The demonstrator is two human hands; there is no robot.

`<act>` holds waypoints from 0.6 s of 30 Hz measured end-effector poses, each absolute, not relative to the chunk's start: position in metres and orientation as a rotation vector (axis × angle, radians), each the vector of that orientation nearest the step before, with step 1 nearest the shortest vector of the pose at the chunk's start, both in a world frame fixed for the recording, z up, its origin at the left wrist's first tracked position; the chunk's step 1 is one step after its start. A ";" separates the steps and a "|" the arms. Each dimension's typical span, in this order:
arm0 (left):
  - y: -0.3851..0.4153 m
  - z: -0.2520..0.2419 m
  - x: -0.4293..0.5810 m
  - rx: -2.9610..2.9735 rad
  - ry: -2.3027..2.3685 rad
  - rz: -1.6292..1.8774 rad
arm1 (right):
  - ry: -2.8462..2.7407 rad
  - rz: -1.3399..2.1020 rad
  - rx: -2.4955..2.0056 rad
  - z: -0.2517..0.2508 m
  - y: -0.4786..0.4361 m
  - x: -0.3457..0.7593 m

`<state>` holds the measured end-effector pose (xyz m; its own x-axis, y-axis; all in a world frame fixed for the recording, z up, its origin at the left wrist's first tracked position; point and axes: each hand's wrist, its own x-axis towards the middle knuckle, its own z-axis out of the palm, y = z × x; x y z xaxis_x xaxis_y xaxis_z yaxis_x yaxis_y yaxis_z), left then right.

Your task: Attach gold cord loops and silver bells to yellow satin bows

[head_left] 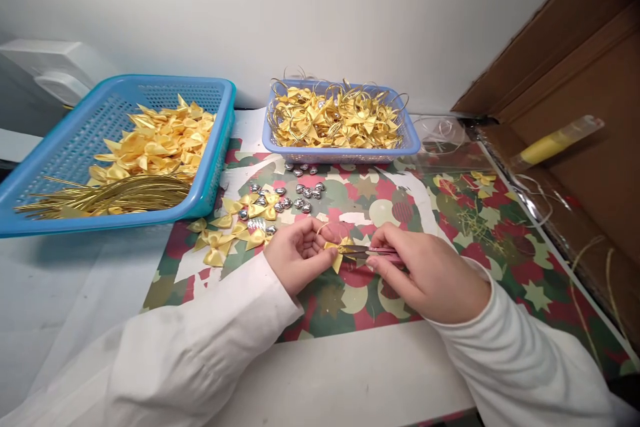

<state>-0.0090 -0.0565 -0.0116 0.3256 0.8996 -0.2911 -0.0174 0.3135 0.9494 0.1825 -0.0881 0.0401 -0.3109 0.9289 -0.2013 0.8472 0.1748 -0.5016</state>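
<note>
My left hand (pixel 301 253) pinches a yellow satin bow (pixel 337 259) that has a loop of thin gold cord on it. In my right hand (pixel 425 270) is a pair of small scissors (pixel 384 253) with pink handles. Their dark blades point left and touch or lie very near the bow's middle; I cannot tell whether they are cutting. Left of my left hand lie several loose yellow bows (pixel 216 247). Silver bells (pixel 303 204), or bell-like beads, are scattered just beyond it.
A blue basket (pixel 227 140) at the left holds yellow bows and a bundle of gold cords (pixel 120 197). Behind my hands, a smaller basket (pixel 340 155) is heaped with bows on cord loops. Cord snippets (pixel 467 223) lie at right, beside a cardboard box (pixel 575 80) with a yellow tube (pixel 553 142).
</note>
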 end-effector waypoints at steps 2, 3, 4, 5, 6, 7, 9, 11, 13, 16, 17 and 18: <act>-0.057 -0.012 -0.009 1.083 1.047 0.785 | -2.296 0.789 -1.753 0.040 -0.088 0.182; -0.057 -0.011 -0.009 1.092 1.046 0.786 | -2.298 0.781 -1.759 0.040 -0.088 0.181; -0.057 -0.011 -0.009 1.100 1.045 0.787 | -2.297 0.774 -1.767 0.040 -0.089 0.181; -0.057 -0.011 -0.009 1.106 1.044 0.788 | -2.295 0.770 -1.774 0.041 -0.089 0.180; -0.057 -0.011 -0.009 1.110 1.041 0.788 | -2.294 0.770 -1.780 0.041 -0.089 0.180; -0.057 -0.011 -0.009 1.113 1.038 0.789 | -2.294 0.771 -1.784 0.041 -0.089 0.179; -0.057 -0.010 -0.009 1.120 1.030 0.789 | -2.295 0.778 -1.791 0.040 -0.089 0.178; -0.057 -0.009 -0.008 1.125 1.028 0.790 | -2.293 0.772 -1.791 0.039 -0.088 0.177; -0.057 -0.009 -0.009 1.132 1.032 0.790 | -2.289 0.746 -1.776 0.037 -0.088 0.177; -0.057 -0.009 -0.009 1.138 1.039 0.784 | -2.298 0.688 -1.742 0.036 -0.088 0.176; -0.057 -0.009 -0.009 1.140 1.041 0.782 | -2.298 0.678 -1.734 0.036 -0.088 0.176; -0.057 -0.009 -0.008 1.140 1.042 0.780 | -2.292 0.681 -1.727 0.036 -0.089 0.176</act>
